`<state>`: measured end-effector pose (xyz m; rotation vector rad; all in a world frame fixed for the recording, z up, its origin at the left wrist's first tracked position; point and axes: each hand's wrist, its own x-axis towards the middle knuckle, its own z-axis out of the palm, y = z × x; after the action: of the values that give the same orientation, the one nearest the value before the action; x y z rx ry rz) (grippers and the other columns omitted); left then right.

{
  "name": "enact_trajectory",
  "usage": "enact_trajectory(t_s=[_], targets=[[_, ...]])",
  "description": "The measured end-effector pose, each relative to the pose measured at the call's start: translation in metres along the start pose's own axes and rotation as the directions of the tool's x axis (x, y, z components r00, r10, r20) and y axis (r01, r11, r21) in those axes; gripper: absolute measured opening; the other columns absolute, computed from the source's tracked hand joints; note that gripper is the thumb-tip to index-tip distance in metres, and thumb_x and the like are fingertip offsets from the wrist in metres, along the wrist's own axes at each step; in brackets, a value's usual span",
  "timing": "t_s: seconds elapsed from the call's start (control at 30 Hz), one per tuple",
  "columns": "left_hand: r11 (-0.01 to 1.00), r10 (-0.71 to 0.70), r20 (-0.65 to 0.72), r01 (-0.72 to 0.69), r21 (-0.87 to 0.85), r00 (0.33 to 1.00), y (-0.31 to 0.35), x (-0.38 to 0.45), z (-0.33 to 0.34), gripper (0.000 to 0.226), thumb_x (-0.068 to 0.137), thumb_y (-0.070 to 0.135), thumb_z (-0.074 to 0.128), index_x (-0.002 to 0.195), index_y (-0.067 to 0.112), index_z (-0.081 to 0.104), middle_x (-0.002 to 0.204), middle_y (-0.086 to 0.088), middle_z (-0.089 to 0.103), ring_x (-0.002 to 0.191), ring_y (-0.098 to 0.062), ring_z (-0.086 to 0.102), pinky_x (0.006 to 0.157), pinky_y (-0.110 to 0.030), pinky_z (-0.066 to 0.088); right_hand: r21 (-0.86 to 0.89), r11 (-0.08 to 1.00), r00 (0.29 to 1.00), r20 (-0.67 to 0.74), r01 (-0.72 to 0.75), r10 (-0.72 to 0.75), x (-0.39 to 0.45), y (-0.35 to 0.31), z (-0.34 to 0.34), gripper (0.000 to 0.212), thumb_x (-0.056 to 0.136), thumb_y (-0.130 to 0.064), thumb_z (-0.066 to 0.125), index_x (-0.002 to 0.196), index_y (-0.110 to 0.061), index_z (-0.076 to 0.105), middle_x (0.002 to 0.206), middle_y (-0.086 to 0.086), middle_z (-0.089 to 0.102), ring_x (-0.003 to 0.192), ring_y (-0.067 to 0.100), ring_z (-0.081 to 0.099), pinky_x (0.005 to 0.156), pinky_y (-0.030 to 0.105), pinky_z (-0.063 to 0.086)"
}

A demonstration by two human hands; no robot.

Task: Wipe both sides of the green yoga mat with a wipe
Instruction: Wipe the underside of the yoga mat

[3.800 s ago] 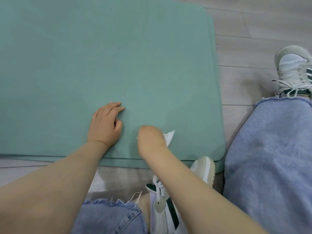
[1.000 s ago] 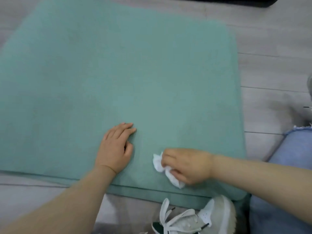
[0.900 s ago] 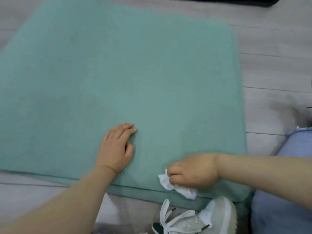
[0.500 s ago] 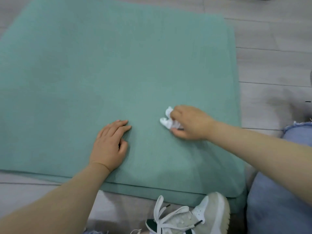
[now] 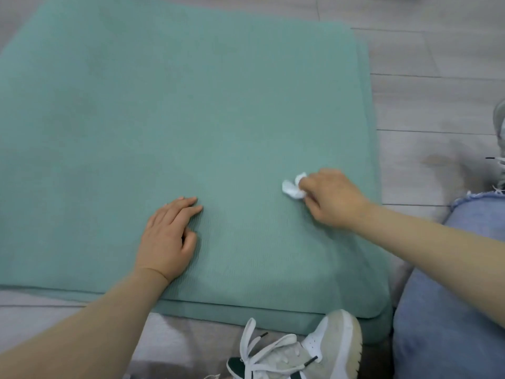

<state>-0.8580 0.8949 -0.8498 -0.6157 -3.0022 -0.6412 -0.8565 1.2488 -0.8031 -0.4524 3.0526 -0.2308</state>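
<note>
Green yoga mat (image 5: 191, 127) fills most of my frame, flat on the floor (image 5: 437, 64). My left hand (image 5: 168, 239) lies flat at lower centre; my right hand (image 5: 330, 201) pinches a crumpled white wipe (image 5: 291, 188) against it, centre right.

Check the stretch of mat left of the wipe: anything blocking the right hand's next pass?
Only the left hand, which rests flat on the green yoga mat left of and nearer than the wipe that the right hand grips. The mat farther out shows nothing on it. The shoe sits off the near edge.
</note>
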Motion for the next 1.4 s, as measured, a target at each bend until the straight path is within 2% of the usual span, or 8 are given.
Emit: enact_trajectory(t_s=[0.23, 0.37, 0.47, 0.57, 0.77, 0.97, 1.07, 1.4], targets=[[1.0, -0.001, -0.012, 0.001, -0.001, 1.0, -0.001, 0.001, 0.0, 0.05, 0.08, 0.024, 0.038, 0.122, 0.017, 0.065, 0.138, 0.002, 0.057, 0.13, -0.024, 0.05, 0.108, -0.041, 0.036, 0.045, 0.618, 0.525, 0.481, 0.785, -0.702, -0.061, -0.007, -0.018, 0.021, 0.068, -0.03, 0.06, 0.088, -0.027, 0.055, 0.077, -0.007, 0.054, 0.077, 0.017, 0.047, 0.071, 0.031, 0.029], [1.0, 0.005, -0.002, -0.005, -0.001, 1.0, 0.0, 0.001, 0.0, 0.051, 0.08, 0.024, 0.037, 0.122, 0.017, 0.064, 0.137, 0.001, 0.058, 0.129, -0.025, 0.05, 0.108, -0.042, 0.037, -0.35, 0.904, 0.969, 0.115, 0.247, -0.22, 0.01, 0.076, -0.027, 0.017, 0.076, -0.027, 0.052, 0.087, -0.023, 0.065, 0.08, 0.002, 0.065, 0.078, 0.029, 0.06, 0.07, 0.035, 0.04], [1.0, 0.0, -0.006, 0.0, 0.007, 1.0, 0.0, 0.0, -0.002, 0.05, 0.08, 0.024, 0.037, 0.122, 0.017, 0.064, 0.137, 0.001, 0.058, 0.129, -0.024, 0.05, 0.108, -0.041, 0.036, -0.205, 0.899, 0.915, 0.033, -0.387, 0.401, 0.011, 0.088, -0.021, 0.019, 0.087, -0.021, 0.05, 0.101, -0.016, 0.062, 0.098, 0.012, 0.064, 0.092, 0.035, 0.059, 0.078, 0.038, 0.044], [1.0, 0.01, -0.006, -0.01, -0.005, 1.0, 0.0, 0.002, -0.001, 0.049, 0.08, 0.024, 0.038, 0.121, 0.017, 0.064, 0.136, 0.002, 0.058, 0.129, -0.024, 0.05, 0.109, -0.039, 0.034, 0.059, 0.991, 0.97, 0.217, -0.124, 0.108, -0.039, 0.051, -0.012, 0.01, 0.086, -0.025, 0.047, 0.085, -0.021, 0.057, 0.087, 0.005, 0.062, 0.082, 0.031, 0.06, 0.065, 0.034, 0.044], [1.0, 0.005, -0.014, -0.005, -0.003, 1.0, 0.0, 0.001, -0.001, 0.049, 0.08, 0.024, 0.038, 0.121, 0.017, 0.064, 0.137, 0.001, 0.058, 0.129, -0.024, 0.049, 0.108, -0.039, 0.034, 0.366, 0.581, 0.266, 0.63, 0.726, -0.73, -0.12, 0.0, -0.021, 0.018, 0.071, -0.023, 0.065, 0.086, -0.022, 0.054, 0.085, -0.002, 0.055, 0.082, 0.021, 0.048, 0.071, 0.033, 0.045], [1.0, 0.003, 0.0, -0.003, 0.001, 1.0, 0.003, 0.0, -0.002, 0.05, 0.079, 0.024, 0.038, 0.122, 0.016, 0.064, 0.137, 0.001, 0.057, 0.129, -0.023, 0.048, 0.108, -0.037, 0.032, -0.17, 0.979, 0.961, 0.27, 0.114, -0.065, 0.006, 0.106, -0.032, 0.015, 0.078, -0.013, 0.064, 0.093, -0.014, 0.062, 0.091, 0.013, 0.066, 0.085, 0.034, 0.062, 0.074, 0.035, 0.05], [1.0, -0.005, 0.0, 0.005, 0.002, 1.0, 0.001, 0.001, -0.002, 0.051, 0.079, 0.024, 0.037, 0.122, 0.016, 0.064, 0.137, 0.001, 0.057, 0.13, -0.024, 0.049, 0.11, -0.038, 0.032, -0.093, 0.923, 0.907, 0.176, -0.373, 0.384, -0.002, 0.111, -0.023, 0.019, 0.089, -0.017, 0.05, 0.103, -0.01, 0.062, 0.106, 0.017, 0.066, 0.094, 0.036, 0.06, 0.077, 0.037, 0.048], [0.997, -0.013, 0.109, 0.004, 0.082, 0.994, 0.01, 0.0, -0.008, 0.057, 0.079, 0.028, 0.034, 0.124, 0.008, 0.063, 0.136, -0.01, 0.058, 0.125, -0.033, 0.053, 0.104, -0.046, 0.039, -0.054, 0.967, 0.684, 0.697, -0.251, 0.216, -0.126, 0.013, -0.035, 0.02, 0.083, -0.037, 0.048, 0.067, -0.026, 0.044, 0.069, -0.007, 0.049, 0.075, 0.021, 0.052, 0.067, 0.03, 0.043]])
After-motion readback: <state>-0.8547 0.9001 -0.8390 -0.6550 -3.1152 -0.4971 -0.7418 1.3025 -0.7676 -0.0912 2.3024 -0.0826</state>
